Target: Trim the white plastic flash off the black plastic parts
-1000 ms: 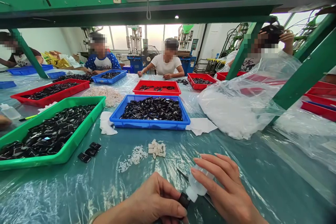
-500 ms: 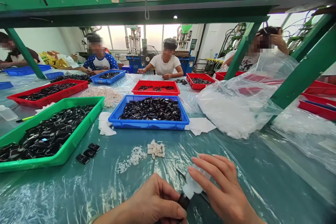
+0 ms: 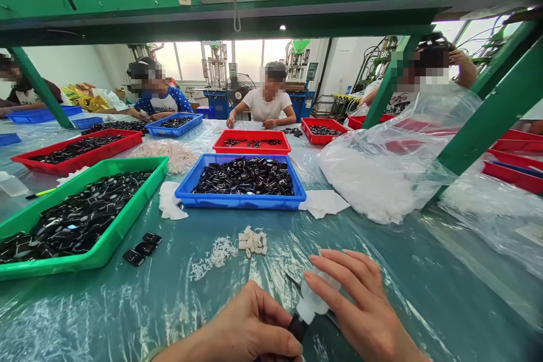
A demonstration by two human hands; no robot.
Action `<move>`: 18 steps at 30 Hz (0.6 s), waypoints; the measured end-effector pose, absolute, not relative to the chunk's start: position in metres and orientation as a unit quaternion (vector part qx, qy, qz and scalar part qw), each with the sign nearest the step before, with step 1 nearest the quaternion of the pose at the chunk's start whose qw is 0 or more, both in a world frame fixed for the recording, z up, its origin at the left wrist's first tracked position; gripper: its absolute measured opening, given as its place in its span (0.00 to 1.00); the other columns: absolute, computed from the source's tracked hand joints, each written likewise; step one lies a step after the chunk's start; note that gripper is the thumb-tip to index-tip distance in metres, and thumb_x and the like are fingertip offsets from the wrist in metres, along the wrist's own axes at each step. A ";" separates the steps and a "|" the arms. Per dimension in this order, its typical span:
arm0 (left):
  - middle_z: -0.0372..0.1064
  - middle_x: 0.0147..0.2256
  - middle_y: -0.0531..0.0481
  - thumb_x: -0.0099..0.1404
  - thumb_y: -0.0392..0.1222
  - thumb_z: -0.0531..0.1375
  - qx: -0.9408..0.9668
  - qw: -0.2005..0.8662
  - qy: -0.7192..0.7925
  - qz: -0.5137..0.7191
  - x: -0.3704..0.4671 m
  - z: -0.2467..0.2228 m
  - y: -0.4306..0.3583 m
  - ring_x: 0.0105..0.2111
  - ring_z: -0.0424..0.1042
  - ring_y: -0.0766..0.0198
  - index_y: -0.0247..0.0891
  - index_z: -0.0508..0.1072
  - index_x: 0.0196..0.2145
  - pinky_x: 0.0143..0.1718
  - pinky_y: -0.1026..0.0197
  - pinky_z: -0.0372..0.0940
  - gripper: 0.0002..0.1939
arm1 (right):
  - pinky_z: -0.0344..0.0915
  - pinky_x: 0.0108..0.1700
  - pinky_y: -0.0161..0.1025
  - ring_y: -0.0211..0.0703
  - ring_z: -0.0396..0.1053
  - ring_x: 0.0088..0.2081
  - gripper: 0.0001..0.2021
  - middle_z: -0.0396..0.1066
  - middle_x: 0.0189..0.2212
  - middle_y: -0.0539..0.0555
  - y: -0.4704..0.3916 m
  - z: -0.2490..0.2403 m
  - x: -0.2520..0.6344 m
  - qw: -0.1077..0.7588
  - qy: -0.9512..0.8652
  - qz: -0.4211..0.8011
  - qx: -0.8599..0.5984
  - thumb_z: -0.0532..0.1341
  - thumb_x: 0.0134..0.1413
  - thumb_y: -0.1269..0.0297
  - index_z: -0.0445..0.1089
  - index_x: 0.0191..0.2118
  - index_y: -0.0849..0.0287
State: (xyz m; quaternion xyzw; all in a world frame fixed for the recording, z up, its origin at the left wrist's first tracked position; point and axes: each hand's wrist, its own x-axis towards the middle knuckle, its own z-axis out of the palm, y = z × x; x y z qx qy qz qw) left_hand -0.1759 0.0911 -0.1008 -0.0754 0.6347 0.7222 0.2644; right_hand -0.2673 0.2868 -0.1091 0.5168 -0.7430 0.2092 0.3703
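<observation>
My left hand [image 3: 253, 323] pinches a small black plastic part [image 3: 297, 328] between thumb and fingers, low in the middle of the view. In my right hand [image 3: 365, 306] is a translucent white squeeze bottle [image 3: 313, 301], tilted with its narrow end down at the black part. The contact between tip and part is too small to make out. Under the bottle lies a thin dark tool [image 3: 292, 280], largely covered. Just beyond my hands sit a pile of small cream-coloured pieces [image 3: 253, 241] and a heap of thin white bits [image 3: 215, 255].
A blue tray [image 3: 241, 202] of black parts stands ahead. A green tray [image 3: 111, 249] of black parts is at left, with three loose black parts [image 3: 144, 248] beside it. Clear bags [image 3: 382, 181] and a slanted green post [image 3: 487, 107] are at right. Co-workers sit opposite.
My hands, the part and the bottle stay almost as they were. Across the table, the co-worker in blue sleeves has turned their head, and the one in white has shifted a hand inward.
</observation>
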 end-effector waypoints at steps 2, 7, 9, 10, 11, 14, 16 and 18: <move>0.69 0.25 0.44 0.50 0.44 0.65 -0.071 0.269 0.635 0.721 -0.176 -0.102 0.092 0.19 0.62 0.75 0.29 0.77 0.29 0.20 0.74 0.56 0.13 | 0.58 0.52 0.44 0.44 0.65 0.49 0.12 0.70 0.42 0.57 0.287 -0.108 -0.268 0.370 -0.740 0.210 0.521 0.54 0.59 0.57 0.70 0.44 0.55; 0.69 0.25 0.44 0.50 0.44 0.64 -0.078 0.266 0.634 0.722 -0.177 -0.102 0.092 0.19 0.63 0.74 0.29 0.77 0.29 0.21 0.73 0.58 0.14 | 0.53 0.54 0.45 0.42 0.63 0.50 0.13 0.71 0.42 0.55 0.281 -0.102 -0.268 0.372 -0.714 0.269 0.529 0.49 0.61 0.72 0.71 0.41 0.57; 0.68 0.24 0.45 0.50 0.44 0.64 -0.082 0.266 0.634 0.721 -0.178 -0.100 0.092 0.19 0.63 0.74 0.28 0.77 0.28 0.22 0.73 0.59 0.14 | 0.50 0.54 0.46 0.42 0.63 0.50 0.15 0.71 0.42 0.55 0.280 -0.100 -0.268 0.368 -0.708 0.295 0.526 0.48 0.60 0.76 0.71 0.40 0.57; 0.68 0.23 0.45 0.49 0.44 0.65 -0.082 0.266 0.634 0.721 -0.178 -0.100 0.091 0.19 0.63 0.74 0.28 0.77 0.28 0.22 0.73 0.59 0.14 | 0.50 0.54 0.46 0.41 0.63 0.50 0.15 0.71 0.42 0.54 0.279 -0.099 -0.269 0.366 -0.708 0.299 0.525 0.48 0.59 0.77 0.71 0.40 0.57; 0.68 0.23 0.45 0.49 0.44 0.65 -0.081 0.265 0.634 0.722 -0.178 -0.100 0.091 0.19 0.63 0.74 0.28 0.77 0.28 0.22 0.73 0.59 0.14 | 0.50 0.54 0.45 0.41 0.63 0.49 0.15 0.71 0.41 0.53 0.279 -0.098 -0.269 0.364 -0.710 0.297 0.524 0.49 0.58 0.78 0.71 0.39 0.56; 0.68 0.22 0.45 0.49 0.43 0.65 -0.079 0.250 0.631 0.730 -0.178 -0.102 0.091 0.19 0.64 0.74 0.27 0.77 0.28 0.21 0.74 0.59 0.14 | 0.53 0.50 0.41 0.39 0.65 0.47 0.16 0.71 0.40 0.51 0.279 -0.096 -0.272 0.355 -0.736 0.270 0.510 0.50 0.53 0.80 0.70 0.38 0.55; 0.68 0.22 0.44 0.47 0.43 0.66 -0.088 0.233 0.614 0.749 -0.179 -0.103 0.093 0.20 0.67 0.71 0.26 0.77 0.29 0.21 0.73 0.61 0.15 | 0.58 0.46 0.38 0.39 0.67 0.45 0.16 0.71 0.41 0.52 0.279 -0.097 -0.276 0.332 -0.765 0.257 0.489 0.50 0.51 0.78 0.68 0.41 0.55; 0.69 0.24 0.42 0.44 0.43 0.68 -0.108 0.208 0.593 0.770 -0.180 -0.102 0.094 0.21 0.69 0.67 0.26 0.76 0.30 0.21 0.71 0.62 0.17 | 0.64 0.40 0.35 0.40 0.69 0.42 0.14 0.71 0.41 0.54 0.280 -0.102 -0.281 0.294 -0.797 0.292 0.439 0.51 0.52 0.73 0.67 0.44 0.57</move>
